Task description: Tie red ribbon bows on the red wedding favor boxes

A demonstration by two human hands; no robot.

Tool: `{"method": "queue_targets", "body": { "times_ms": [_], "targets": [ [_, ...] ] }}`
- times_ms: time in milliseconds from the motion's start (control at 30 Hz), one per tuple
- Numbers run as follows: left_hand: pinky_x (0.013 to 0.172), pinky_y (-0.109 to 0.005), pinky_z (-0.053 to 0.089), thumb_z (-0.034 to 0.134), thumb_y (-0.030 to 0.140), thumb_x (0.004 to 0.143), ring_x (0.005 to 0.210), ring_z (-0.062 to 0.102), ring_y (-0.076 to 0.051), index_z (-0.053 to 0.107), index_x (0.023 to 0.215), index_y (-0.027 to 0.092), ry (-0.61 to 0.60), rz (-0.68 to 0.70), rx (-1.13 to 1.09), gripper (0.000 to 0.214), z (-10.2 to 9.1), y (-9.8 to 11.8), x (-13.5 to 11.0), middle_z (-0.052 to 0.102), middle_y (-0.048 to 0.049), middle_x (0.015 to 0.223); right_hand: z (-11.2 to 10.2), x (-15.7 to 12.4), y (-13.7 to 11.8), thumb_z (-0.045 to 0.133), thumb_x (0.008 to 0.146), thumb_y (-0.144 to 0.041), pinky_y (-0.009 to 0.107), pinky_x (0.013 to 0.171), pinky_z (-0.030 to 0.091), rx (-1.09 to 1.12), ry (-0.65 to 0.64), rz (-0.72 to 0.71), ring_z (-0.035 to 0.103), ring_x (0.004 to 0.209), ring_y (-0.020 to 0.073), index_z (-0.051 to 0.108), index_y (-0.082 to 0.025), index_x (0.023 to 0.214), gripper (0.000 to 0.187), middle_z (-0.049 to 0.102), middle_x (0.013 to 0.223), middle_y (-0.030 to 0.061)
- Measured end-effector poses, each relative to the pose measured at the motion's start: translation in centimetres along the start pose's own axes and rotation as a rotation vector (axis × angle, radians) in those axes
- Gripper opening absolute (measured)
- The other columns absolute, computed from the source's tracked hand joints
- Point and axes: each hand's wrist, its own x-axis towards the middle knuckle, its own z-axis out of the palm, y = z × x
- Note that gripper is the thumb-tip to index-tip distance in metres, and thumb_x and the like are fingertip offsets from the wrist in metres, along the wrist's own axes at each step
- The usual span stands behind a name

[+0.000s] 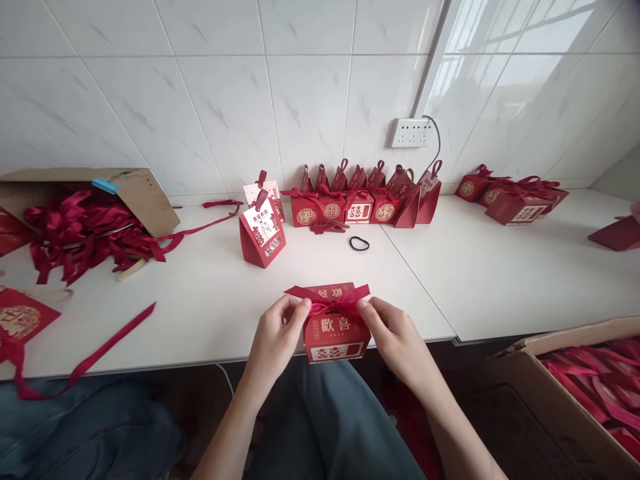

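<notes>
A small red gift box (pixel 335 330) with gold characters sits at the white table's front edge, partly over it. A dark red ribbon bow (pixel 327 299) lies across its top. My left hand (pixel 277 337) pinches the bow's left loop. My right hand (pixel 393 333) pinches the right loop. Both hands are closed on the ribbon, one on each side of the box.
A row of tied red boxes (pixel 350 200) lines the wall, with more at the right (pixel 510 197). One upright box (pixel 263 233) and a black hair tie (pixel 359 244) lie mid-table. A carton of loose ribbons (pixel 85 223) lies at the left; another carton (pixel 590 387) stands lower right.
</notes>
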Motion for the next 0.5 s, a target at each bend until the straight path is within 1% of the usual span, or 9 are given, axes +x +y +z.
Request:
{"method": "queue_targets", "body": {
  "times_ms": [67, 167, 267, 367, 500],
  "targets": [
    [0.056, -0.023, 0.034, 0.050, 0.050, 0.083, 0.059, 0.040, -0.012, 0.041, 0.061, 0.020, -0.018, -0.021, -0.076, 0.038, 0.3, -0.1, 0.0, 0.042, 0.0032, 0.059, 0.2, 0.3, 0.1, 0.039, 0.086, -0.063, 0.025, 0.049, 0.028, 0.031, -0.017, 0.025, 0.036, 0.053, 0.0120, 0.039, -0.021, 0.064, 0.048, 0.039, 0.056, -0.0032],
    [0.055, -0.022, 0.034, 0.052, 0.050, 0.082, 0.059, 0.041, -0.012, 0.041, 0.061, 0.019, -0.028, -0.060, -0.222, 0.039, 0.7, -0.6, -0.1, 0.042, 0.0032, 0.060, 0.1, 1.0, 0.6, 0.050, 0.081, -0.062, 0.024, 0.050, 0.030, 0.130, -0.045, 0.012, 0.038, 0.054, 0.0118, 0.043, -0.020, 0.064, 0.046, 0.041, 0.057, -0.0030],
    [0.054, -0.022, 0.034, 0.054, 0.051, 0.081, 0.057, 0.040, -0.011, 0.042, 0.062, 0.019, -0.021, -0.098, -0.369, 0.039, 1.1, -1.4, -0.1, 0.040, 0.0039, 0.059, 0.0, 1.8, 1.2, 0.060, 0.075, -0.060, 0.024, 0.055, 0.034, 0.359, -0.141, 0.008, 0.042, 0.058, 0.0114, 0.046, -0.018, 0.063, 0.045, 0.046, 0.061, -0.0019],
    [0.053, -0.022, 0.033, 0.056, 0.051, 0.080, 0.056, 0.038, -0.010, 0.042, 0.063, 0.019, -0.025, -0.131, -0.467, 0.039, 1.5, -2.0, -0.1, 0.040, 0.0045, 0.059, 0.0, 2.4, 1.8, 0.066, 0.073, -0.055, 0.023, 0.057, 0.036, 0.592, -0.246, 0.059, 0.044, 0.058, 0.0103, 0.047, -0.017, 0.063, 0.043, 0.049, 0.063, -0.0017],
    [0.052, -0.021, 0.032, 0.057, 0.051, 0.080, 0.056, 0.038, -0.010, 0.040, 0.063, 0.019, -0.037, -0.143, -0.529, 0.040, 1.8, -2.3, -0.1, 0.041, 0.0044, 0.059, -0.2, 2.8, 2.4, 0.072, 0.070, -0.051, 0.024, 0.060, 0.039, 0.722, -0.295, 0.113, 0.048, 0.060, 0.0112, 0.048, -0.017, 0.062, 0.042, 0.053, 0.065, -0.0001]
  ]
}}
